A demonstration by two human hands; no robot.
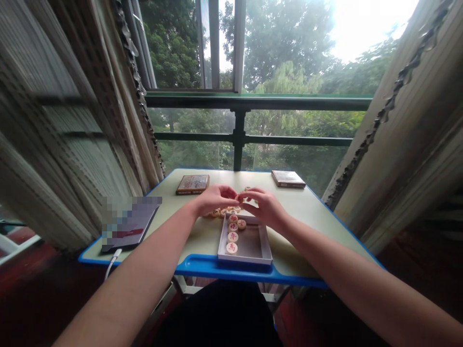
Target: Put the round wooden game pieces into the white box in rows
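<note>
My left hand (pixel 216 198) and my right hand (pixel 265 206) meet over the middle of the table. A round wooden Chinese chess piece (pixel 239 198) sits between their fingertips, both hands closed in a pinch on it; fingers partly cover it. Below them stands a shallow white box (pixel 245 260). Along its left side runs a column of pieces with red characters, the nearest piece (pixel 232 248) lying face up. One more red piece (pixel 241 224) lies beside the column near the box's far end. Loose pieces (pixel 216 212) are heaped beyond the box, partly hidden under my hands.
A flat brown box (pixel 193 184) lies at the table's back left, and another flat box (pixel 288 179) at the back right. A dark laptop-like slab (pixel 135 224) with a white cable (pixel 113 262) rests on the left. A blue edge (pixel 202 264) rims the table (pixel 307 231).
</note>
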